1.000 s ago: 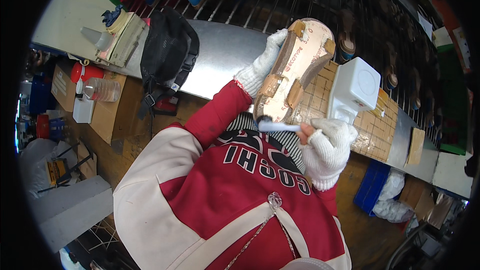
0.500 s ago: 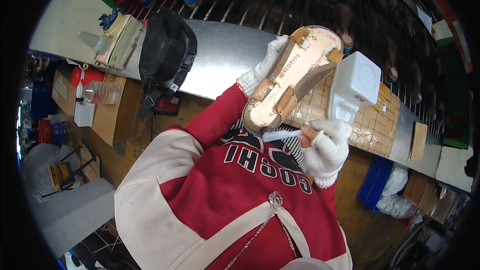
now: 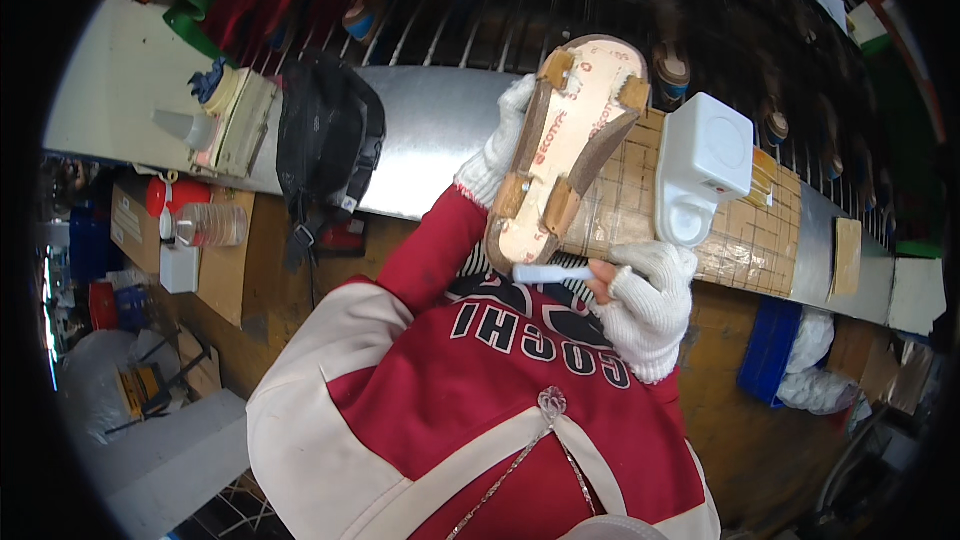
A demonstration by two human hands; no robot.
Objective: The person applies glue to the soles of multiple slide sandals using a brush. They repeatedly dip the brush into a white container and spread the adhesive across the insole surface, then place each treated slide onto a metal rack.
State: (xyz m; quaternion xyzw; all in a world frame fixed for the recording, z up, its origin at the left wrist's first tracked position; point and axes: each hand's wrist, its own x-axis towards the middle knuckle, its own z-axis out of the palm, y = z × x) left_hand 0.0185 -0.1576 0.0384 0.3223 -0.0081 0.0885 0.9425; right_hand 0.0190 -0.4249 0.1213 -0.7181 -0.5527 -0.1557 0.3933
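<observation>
My left hand (image 3: 495, 145), in a white knitted glove, holds a sandal upper on its last (image 3: 570, 145) from behind its left edge. The sandal's pale underside faces me, with brown strap ends folded over both sides; most of that hand's fingers are behind it. My right hand (image 3: 650, 305), gloved with bare fingertips, pinches a slim white-handled brush (image 3: 550, 274). The brush's far end lies at the sandal's narrow lower end, and whether it touches is hard to tell. Close beyond my right hand stands a white plastic pot with a small round cup (image 3: 708, 155).
A wrapped, taped board (image 3: 740, 255) lies under the white pot on the metal bench (image 3: 430, 110). A black waist bag (image 3: 330, 135) sits to the left. Beyond the bench is a rack (image 3: 480, 30) with several sandals. A blue crate (image 3: 768, 350) stands below, at the right.
The sandal has shifted left and slightly up in view and stands more upright. The brush has moved a little left along the sandal's lower end, still in my right hand.
</observation>
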